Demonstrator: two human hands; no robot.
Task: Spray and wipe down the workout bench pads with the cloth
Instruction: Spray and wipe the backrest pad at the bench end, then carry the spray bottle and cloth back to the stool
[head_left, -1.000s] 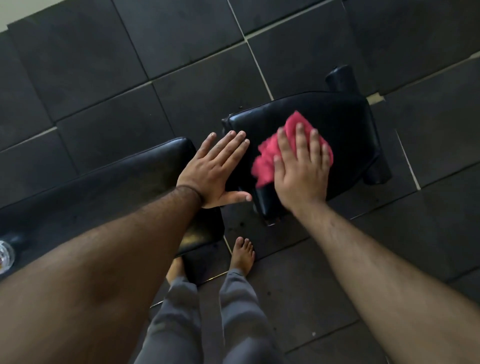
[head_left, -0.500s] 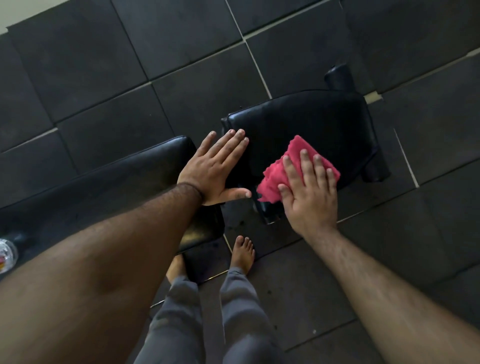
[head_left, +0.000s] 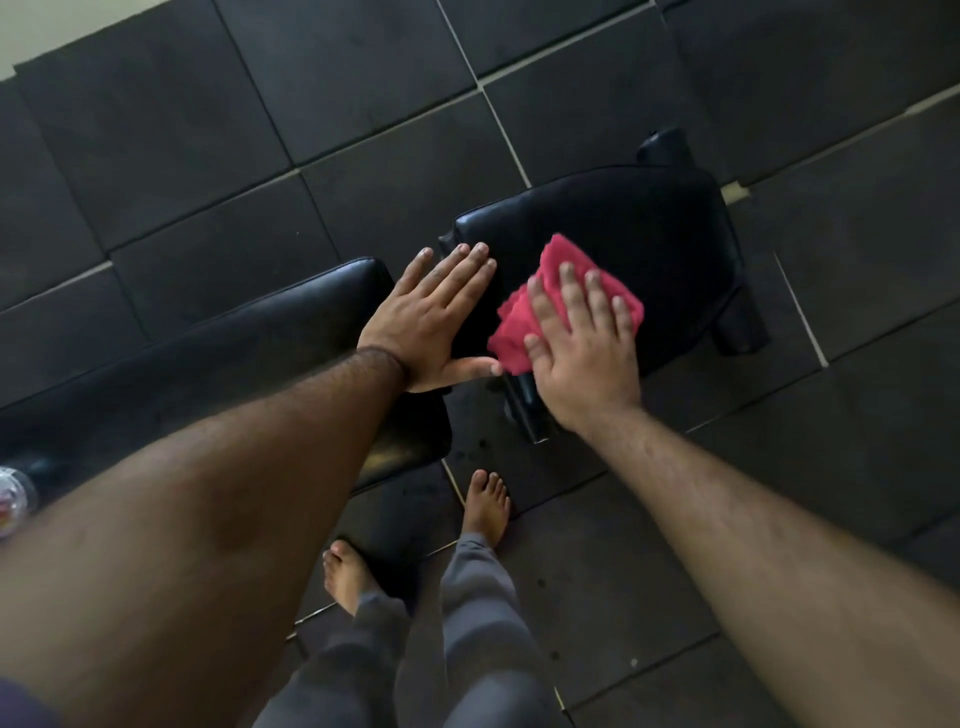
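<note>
We press the cloth (head_left: 566, 306) flat on the seat pad (head_left: 649, 234) under our right hand (head_left: 582, 353), fingers spread, palm down, nothing clenched. At nine o'clock from it our left hand (head_left: 431, 322) lies open, flat on the pad's near edge, thumb tip just touching the cloth. The back pad (head_left: 234, 353) runs off toward eight o'clock.

Dim, soft indoor light, with little contrast across the dark floor (head_left: 363, 197). Faint sheen lies on the long pad (head_left: 291, 312), a yellowish glare at its near corner. The left forearm (head_left: 208, 519) looms large and soft. Floor seams bow from wide-angle distortion; the whole picture is slightly blurred.
</note>
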